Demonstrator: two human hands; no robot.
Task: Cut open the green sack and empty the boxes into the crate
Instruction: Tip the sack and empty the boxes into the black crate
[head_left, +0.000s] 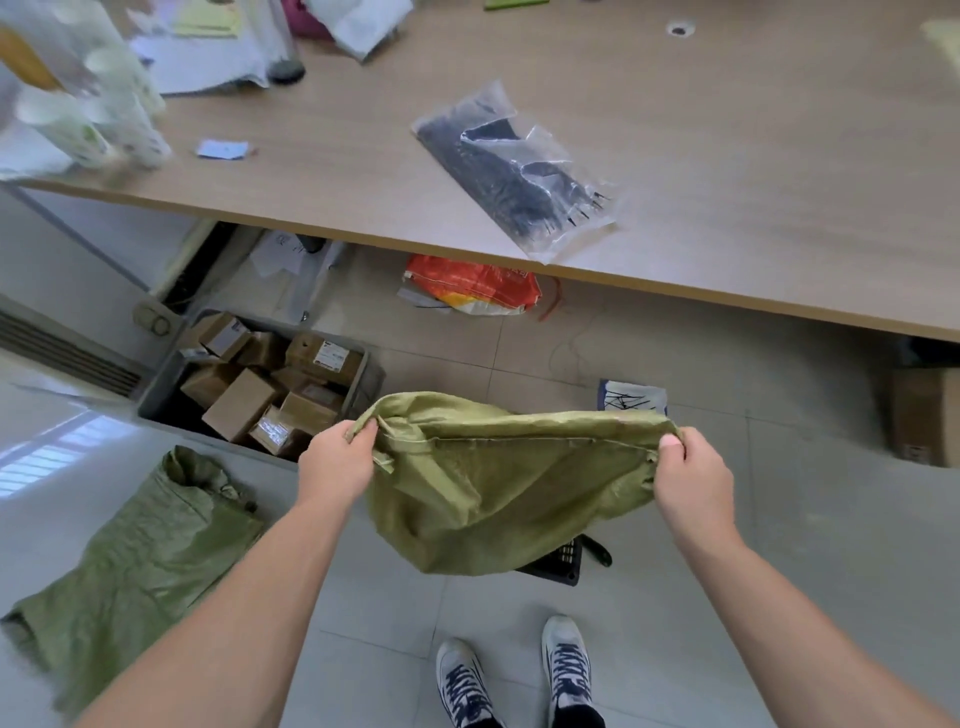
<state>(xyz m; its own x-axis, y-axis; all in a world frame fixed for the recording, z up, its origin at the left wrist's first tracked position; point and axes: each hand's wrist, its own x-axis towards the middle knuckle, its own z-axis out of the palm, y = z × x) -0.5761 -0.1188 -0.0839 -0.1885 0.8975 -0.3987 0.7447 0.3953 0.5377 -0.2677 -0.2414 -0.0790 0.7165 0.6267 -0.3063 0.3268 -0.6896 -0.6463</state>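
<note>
Below, pale floor tiles (779, 519) spread out from a person's two shoes (462, 680), with open floor to the near right. A long wooden table (363, 171) crosses the far side. Its front edge runs from far left down toward the right and overhangs the floor.

Both bare arms reach forward. The left hand (337, 462) pinches the left corner of the green sack (498, 488) between thumb and fingers. The right hand (691, 478) grips the right corner, thumb on top of the hem. The sack is stretched between the two hands along its stitched edge and hangs limp and crumpled above the floor.

The grey crate (156, 384) sits on the floor just beyond and to the left of the left hand, partly under the table edge. Brown cardboard boxes (244, 402) lie jumbled inside it, several with labels.

A second green sack (140, 561) lies flat on the floor at the near left, beside the left forearm. A black slotted object (561, 564) and a black handle (597, 552) show under the hanging sack; what they are is unclear. An orange bag (472, 283) lies under the table. A scrap of marked paper (631, 397) lies on the floor beyond the sack, and a cardboard box (924, 421) stands at the far right. On the table lies a clear plastic bag of black ties (514, 166), with blurred clutter at the far left.
</note>
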